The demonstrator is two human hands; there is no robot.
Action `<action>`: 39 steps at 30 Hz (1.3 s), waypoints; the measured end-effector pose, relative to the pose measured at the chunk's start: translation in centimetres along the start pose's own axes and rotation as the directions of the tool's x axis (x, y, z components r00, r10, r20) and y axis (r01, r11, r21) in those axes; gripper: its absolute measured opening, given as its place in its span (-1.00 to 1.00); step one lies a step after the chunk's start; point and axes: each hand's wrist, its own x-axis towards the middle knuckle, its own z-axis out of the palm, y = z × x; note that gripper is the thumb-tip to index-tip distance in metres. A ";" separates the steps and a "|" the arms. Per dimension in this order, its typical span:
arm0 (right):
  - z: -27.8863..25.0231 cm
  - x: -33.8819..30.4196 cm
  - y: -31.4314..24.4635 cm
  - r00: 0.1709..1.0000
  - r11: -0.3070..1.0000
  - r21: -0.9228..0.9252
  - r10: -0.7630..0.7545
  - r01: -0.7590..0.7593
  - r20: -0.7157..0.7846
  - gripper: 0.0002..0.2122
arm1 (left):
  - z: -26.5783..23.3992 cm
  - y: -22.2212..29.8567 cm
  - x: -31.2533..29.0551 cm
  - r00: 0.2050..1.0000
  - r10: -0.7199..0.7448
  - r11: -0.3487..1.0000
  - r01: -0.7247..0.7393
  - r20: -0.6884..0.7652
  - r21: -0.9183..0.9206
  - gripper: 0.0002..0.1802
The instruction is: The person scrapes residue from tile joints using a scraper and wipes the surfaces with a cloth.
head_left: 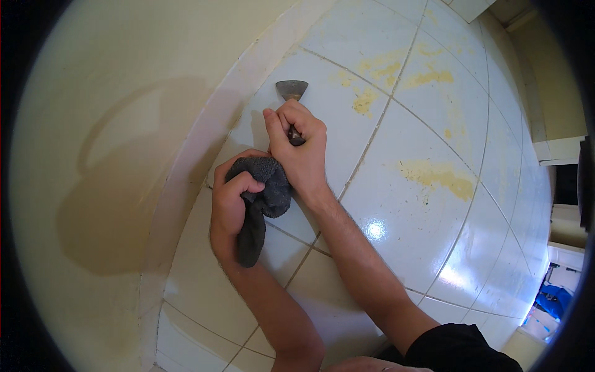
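Here's the scraper (292, 88), upper centre of the frame, its dull grey blade flaring toward the top edge, and it's in the right hand (305, 155): the fingers are curled firmly round the handle, thumb pointing up along the left side, the dark butt of the handle peeping out below the curled fingers. Whether the blade's edge meets the tile, I cannot tell. Just below and to the left, centre of the frame, comes the dark grey cloth (273, 180), bunched up in the left hand (228, 208), fingers behind it, thumb pressed over the front, one tail of fabric hanging down along the wrist. The two hands are right up close together, the cloth beside the right wrist. Beneath them spreads the white tiled floor (372, 192), grout lines bowing across the view, and there are yellowish patches (439, 178) right of centre and up toward the top, with dark specks scattered near the lower one. Over on the left, a pale skirting (207, 115) curves along a cream wall (155, 43), which carries a broad brownish shadow (111, 217). Lower right, a black sleeve (462, 348) on the right arm; beyond it, near the right edge, something bright blue (553, 301).
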 end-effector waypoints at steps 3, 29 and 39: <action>0.3 0.5 0.4 1.000 0.999 0.053 0.008 -0.008 -0.004 -0.68 | -0.1 -0.1 0.1 1.000 -0.024 1.000 0.024 -0.002 -0.018 -0.59; 0.4 1.6 -0.1 0.981 0.991 -0.123 -0.021 0.045 0.190 -0.63 | -2.2 -0.3 0.9 0.993 0.007 0.997 -0.016 0.118 0.080 -0.64; 2.1 4.3 0.5 0.994 0.979 -0.174 -0.102 0.105 0.027 -0.61 | -2.0 0.0 0.9 0.984 0.176 0.975 -0.172 -0.020 0.140 -0.71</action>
